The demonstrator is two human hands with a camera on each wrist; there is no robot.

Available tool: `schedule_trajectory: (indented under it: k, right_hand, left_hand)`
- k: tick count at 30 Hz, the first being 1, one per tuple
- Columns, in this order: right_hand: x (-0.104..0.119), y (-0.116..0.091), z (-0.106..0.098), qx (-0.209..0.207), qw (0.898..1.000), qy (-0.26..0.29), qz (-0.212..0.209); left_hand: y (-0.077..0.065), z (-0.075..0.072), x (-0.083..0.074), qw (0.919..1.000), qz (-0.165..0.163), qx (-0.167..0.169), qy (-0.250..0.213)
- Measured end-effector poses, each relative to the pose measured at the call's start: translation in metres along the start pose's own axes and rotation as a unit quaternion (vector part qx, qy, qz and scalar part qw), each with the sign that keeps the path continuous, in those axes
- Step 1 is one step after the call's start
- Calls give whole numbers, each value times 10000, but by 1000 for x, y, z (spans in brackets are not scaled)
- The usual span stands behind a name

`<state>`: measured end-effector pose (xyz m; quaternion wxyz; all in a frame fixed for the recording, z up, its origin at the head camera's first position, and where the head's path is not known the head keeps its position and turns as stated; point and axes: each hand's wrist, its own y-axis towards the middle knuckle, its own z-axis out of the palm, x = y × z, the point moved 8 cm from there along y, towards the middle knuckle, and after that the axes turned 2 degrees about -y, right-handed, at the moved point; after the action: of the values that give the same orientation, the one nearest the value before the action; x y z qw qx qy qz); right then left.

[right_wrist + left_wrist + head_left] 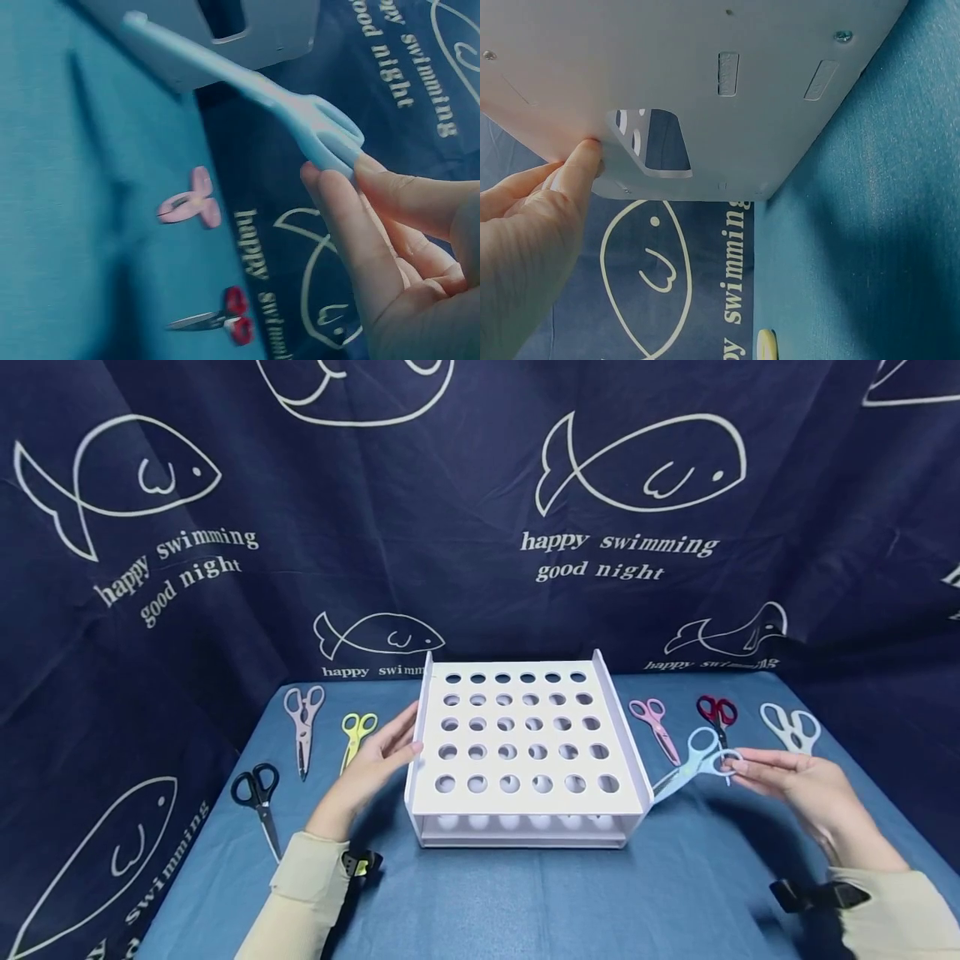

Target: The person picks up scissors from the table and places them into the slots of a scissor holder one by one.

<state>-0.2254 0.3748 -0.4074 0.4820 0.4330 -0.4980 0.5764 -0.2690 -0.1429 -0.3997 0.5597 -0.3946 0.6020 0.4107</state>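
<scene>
A white rack (525,739) with rows of round holes in its sloped top stands mid-table. My left hand (372,766) touches its left side panel; in the left wrist view the thumb (585,154) rests against that panel near a cut-out, while the other fingertips are partly hidden. Light blue scissors (690,767) hang above the table, pinched at one handle loop between thumb and fingers of my right hand (806,797). Their blades point left toward the rack's right side. In the right wrist view the light blue scissors (262,94) are seen nearly edge-on.
Pink scissors (656,727), red-handled scissors (717,714) and white scissors (791,727) lie right of the rack. To the left lie pale pink scissors (303,722), yellow scissors (356,735) and black scissors (260,797). A dark fish-print curtain (480,585) hangs behind the table.
</scene>
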Motion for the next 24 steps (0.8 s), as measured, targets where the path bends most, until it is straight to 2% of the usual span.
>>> schedule_trajectory:
  k: [6,15,20,24]
  right_hand:
    - [31,5,3,91,9984,299,-481]
    - [72,10,5,-308,9956,221,-852]
    - [87,13,4,-780,9911,-264,-1050]
    - [98,18,5,-1048,9862,-790,-1010]
  left_hand:
    - [0,1,-1,10000,-13,-13,36]
    - [-1,0,-2,9998,-24,-27,176]
    - [-1,-1,0,9998,-66,-35,167]
    - [0,1,1,9998,-11,-16,195]
